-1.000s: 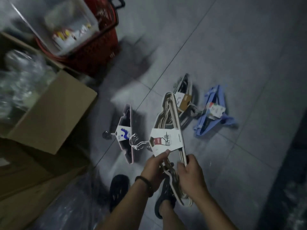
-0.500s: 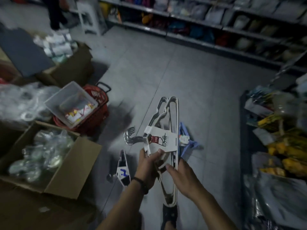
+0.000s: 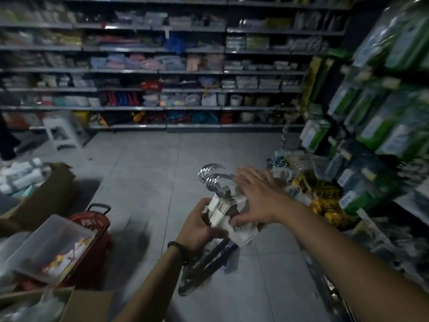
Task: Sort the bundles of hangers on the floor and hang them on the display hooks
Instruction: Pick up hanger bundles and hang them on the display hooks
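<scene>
**Over the aisle floor, bundle (image 3: 226,205) in hand**

Over the grey floor (image 3: 151,170), in the middle of the view, the bundle is held up clear of the tiles. Its metal hooks (image 3: 211,180) point up and away, its dark hanger bodies hang down toward the person, and motion blurs them. The left hand (image 3: 200,223), with a dark band at the wrist, has its fingers curled round the bundle at the white paper label (image 3: 242,235). The right hand (image 3: 257,196) lies over the top of the bundle with its fingers straight and spread; the fingertips reach past the hooks and the thumb touches the label.

Low on the left stands a red basket (image 3: 95,231) with a clear tub (image 3: 46,247) resting in it. Cardboard boxes (image 3: 51,194) lie behind and in front of the basket. A white stool (image 3: 61,133) stands at the foot of the long shelves (image 3: 162,70) across the back. On the right, a rack (image 3: 383,117) holds green packets, blurred.
</scene>
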Demonstrator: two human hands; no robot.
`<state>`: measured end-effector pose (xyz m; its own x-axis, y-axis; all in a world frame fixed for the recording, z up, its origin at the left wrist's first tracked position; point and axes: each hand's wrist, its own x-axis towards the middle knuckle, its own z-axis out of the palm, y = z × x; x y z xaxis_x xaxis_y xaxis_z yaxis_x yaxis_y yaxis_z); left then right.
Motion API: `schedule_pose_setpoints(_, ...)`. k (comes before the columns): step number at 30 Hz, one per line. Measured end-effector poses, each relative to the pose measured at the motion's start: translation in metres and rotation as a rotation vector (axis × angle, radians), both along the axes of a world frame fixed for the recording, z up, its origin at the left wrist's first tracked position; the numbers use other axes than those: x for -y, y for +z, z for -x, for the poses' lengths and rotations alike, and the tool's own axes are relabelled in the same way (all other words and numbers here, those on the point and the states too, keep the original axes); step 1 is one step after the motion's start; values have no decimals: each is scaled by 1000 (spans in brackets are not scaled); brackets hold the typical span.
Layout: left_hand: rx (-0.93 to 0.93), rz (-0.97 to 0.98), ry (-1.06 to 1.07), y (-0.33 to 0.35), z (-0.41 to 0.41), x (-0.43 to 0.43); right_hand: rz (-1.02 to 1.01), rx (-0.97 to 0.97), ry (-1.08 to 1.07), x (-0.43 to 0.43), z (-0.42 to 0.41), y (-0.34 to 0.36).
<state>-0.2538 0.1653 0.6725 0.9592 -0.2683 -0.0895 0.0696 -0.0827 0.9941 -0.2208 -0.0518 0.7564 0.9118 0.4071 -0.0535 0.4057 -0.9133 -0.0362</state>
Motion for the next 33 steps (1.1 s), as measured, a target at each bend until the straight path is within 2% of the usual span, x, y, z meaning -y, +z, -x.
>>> schedule_pose_setpoints(3,103,-99,-175,36,-2,36,32,-59,-44,39,22,41)
schedule_pose_setpoints(6,157,-184,-302,69,-2,91,-32,-73,-135,93,51,68)
schedule_pose_setpoints(9,397,-442,-372,106,-4,154,-201,-6,-252,158,85,80)
schedule_pose_setpoints(11,615,-760,-308,130,1,197,-293,61,-385,203,111,84)
schedule_pose_setpoints(12,728,-930,-172,140,8,219,-346,88,-478,223,124,86)
schedule_pose_setpoints(13,828,-1015,2,144,18,242,-424,110,-576,244,136,87)
schedule_pose_setpoints(14,899,-986,165,146,33,266,-536,144,-666,262,147,88)
schedule_pose_setpoints(16,905,-700,377,137,65,313,-787,236,-791,297,171,89)
schedule_pose_setpoints(18,676,-333,414,122,82,360,-1020,317,-835,335,187,84)
schedule_pose_setpoints(19,499,-155,361,119,86,378,-1124,352,-845,349,193,81)
schedule_pose_setpoints(21,203,106,100,122,87,419,-1326,403,-842,372,215,84)
schedule_pose_setpoints(23,-15,238,-198,138,87,454,-1499,425,-839,389,234,88)
schedule_pose_setpoints(26,-210,482,-374,163,83,504,-1691,411,-852,407,258,89)
schedule_pose_setpoints(28,-219,553,-347,177,82,533,-1765,423,-907,413,272,88)
schedule_pose_setpoints(30,-166,544,-332,188,86,559,-1765,429,-992,416,286,89)
schedule_pose_setpoints(31,-127,541,-363,195,90,571,-1712,430,-1044,417,294,91)
schedule_pose_setpoints(33,-87,519,-460,204,96,593,-1462,412,-1169,415,313,101)
